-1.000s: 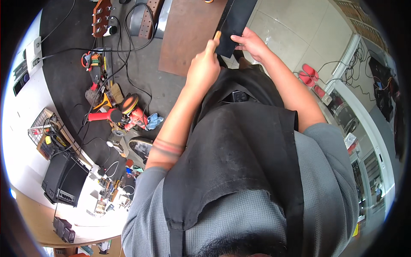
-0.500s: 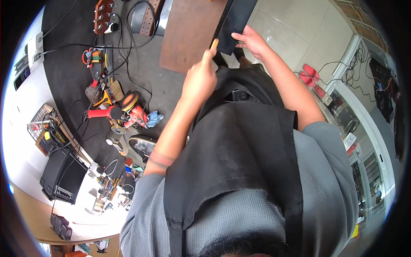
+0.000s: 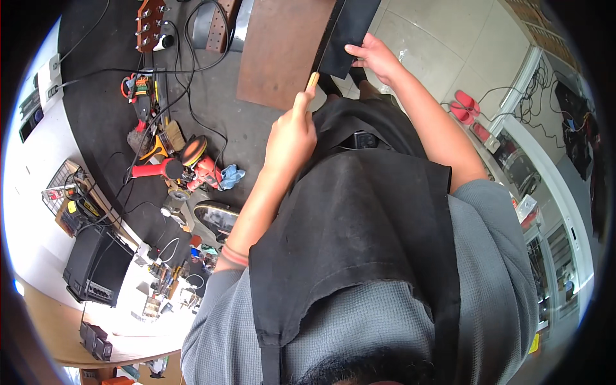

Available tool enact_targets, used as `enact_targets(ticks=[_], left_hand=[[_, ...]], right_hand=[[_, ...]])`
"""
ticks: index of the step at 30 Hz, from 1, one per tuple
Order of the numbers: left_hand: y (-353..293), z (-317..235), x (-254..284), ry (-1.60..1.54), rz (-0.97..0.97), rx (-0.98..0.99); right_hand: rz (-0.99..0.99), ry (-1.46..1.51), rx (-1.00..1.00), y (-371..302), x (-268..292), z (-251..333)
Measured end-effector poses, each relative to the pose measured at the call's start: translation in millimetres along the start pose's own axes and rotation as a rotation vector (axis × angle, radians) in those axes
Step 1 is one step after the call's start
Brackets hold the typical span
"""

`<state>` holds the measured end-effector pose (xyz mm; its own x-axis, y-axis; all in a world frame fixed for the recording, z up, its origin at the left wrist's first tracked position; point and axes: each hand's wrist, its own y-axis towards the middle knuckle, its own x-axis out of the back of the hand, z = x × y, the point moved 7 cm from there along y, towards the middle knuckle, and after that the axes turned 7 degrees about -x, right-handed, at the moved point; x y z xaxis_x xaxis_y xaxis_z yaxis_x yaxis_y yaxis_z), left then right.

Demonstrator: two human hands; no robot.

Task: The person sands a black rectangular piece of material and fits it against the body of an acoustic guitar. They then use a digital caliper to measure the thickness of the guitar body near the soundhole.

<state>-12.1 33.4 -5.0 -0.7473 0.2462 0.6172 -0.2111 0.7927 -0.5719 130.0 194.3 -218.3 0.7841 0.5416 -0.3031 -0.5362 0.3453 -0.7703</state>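
Observation:
My left hand is closed around a slim tan stick-like tool, whose end sticks out beyond the fingers. That end sits at the border between a flat brown sheet and a black sheet. The rest of the tool is hidden in the hand. At the near corner of the black sheet, my right hand pinches its right edge, thumb on top. The brown sheet lies flat on the dark worktop to the left of the black one. Both sheets run out of view at the top.
A dark worktop carries a red polisher, a brush, a guitar headstock and a black cable. Left stands a black amplifier. Pink slippers lie on the tiled floor at right.
My left hand with the tan tool has moved toward me and slightly left along the border of the sheets. The right hand and black sheet have shifted slightly.

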Motion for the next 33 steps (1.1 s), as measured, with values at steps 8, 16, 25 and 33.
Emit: enact_targets(ticks=[8, 16, 25, 33], left_hand=[[13, 3, -8, -0.004, -0.073, -0.068], [82, -6, -12, -0.019, -0.180, -0.131], [47, -3, -9, 0.002, -0.085, -0.084], [3, 10, -5, -0.013, 0.013, 0.032]], right_hand=[[-0.016, -0.014, -0.005, 0, 3, -2], [0.008, -0.015, 0.006, 1, -1, 3], [-0.006, 0.010, -0.006, -3, -4, 2], [-0.024, 0.018, -0.008, 1, 1, -1]])
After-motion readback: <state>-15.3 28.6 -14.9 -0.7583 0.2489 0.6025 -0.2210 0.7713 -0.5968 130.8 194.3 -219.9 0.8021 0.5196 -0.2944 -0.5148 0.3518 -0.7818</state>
